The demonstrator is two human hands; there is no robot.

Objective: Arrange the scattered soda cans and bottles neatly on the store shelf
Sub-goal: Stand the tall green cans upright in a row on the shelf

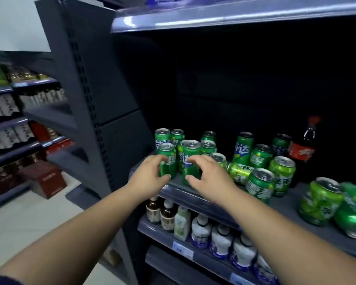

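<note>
Several green soda cans stand in a tight group at the left end of the dark grey shelf (173, 189). My left hand (150, 175) grips the front-left green can (168, 159), thumb low and fingers curled round its side. My right hand (208, 177) grips the taller front green can (190, 157) beside it. More green cans stand loosely to the right, and one lies on its side (239, 171). A cola bottle (304, 147) with a red cap stands at the back right. Two green cans (325, 200) lie tipped at the far right.
The shelf above (234, 15) overhangs the cans. Below, a lower shelf holds brown bottles (160, 212) and white bottles (220, 239). A grey upright panel (95, 99) bounds the shelf on the left. Beyond it another aisle has stocked shelves and a red-brown box (43, 177) on the floor.
</note>
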